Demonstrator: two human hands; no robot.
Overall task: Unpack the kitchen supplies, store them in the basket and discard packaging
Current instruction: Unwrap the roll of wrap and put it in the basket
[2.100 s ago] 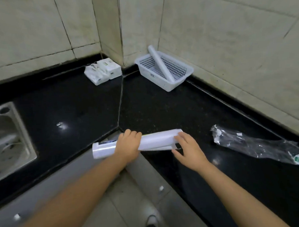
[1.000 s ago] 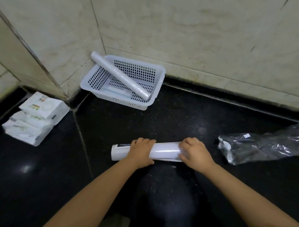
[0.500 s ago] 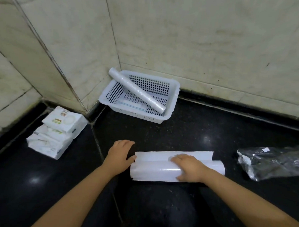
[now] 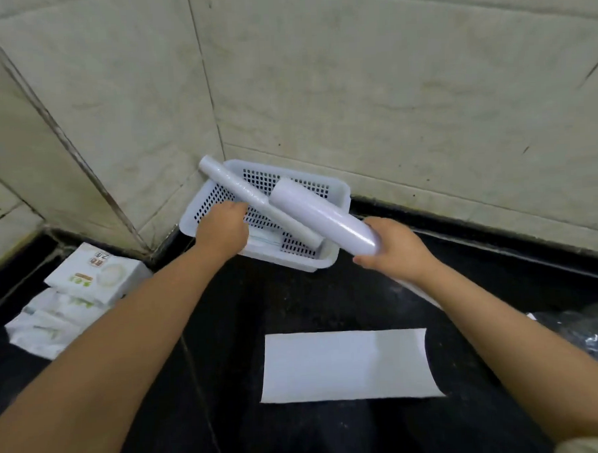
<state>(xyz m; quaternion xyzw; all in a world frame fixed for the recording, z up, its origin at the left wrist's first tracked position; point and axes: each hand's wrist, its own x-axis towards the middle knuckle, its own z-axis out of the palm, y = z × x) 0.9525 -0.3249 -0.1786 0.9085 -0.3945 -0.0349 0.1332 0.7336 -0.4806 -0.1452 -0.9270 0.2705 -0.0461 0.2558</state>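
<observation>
A white perforated basket [image 4: 339, 192] stands in the wall corner on the black counter. A thin wrapped roll [image 4: 236, 185] lies slantwise in it, its top end over the back rim. My right hand [image 4: 396, 251] grips the near end of a thicker white roll [image 4: 319, 212], holding it tilted over the basket's right side. My left hand [image 4: 221, 234] reaches over the basket's front rim, with its fingertips beside the thin roll; whether they touch it is unclear. A flat white paper sheet [image 4: 348, 365] lies unrolled on the counter in front of me.
Several white packs [image 4: 87, 278] are stacked on the counter at the left. Crumpled clear plastic packaging [image 4: 592, 333] lies at the right edge. A flat item with a blue line [image 4: 264, 243] lies on the basket floor. Tiled walls close in behind.
The paper wrap has come off the roll and now lies flat on the counter. My right hand lifted the bare roll to the basket, and my left hand moved forward to the basket.
</observation>
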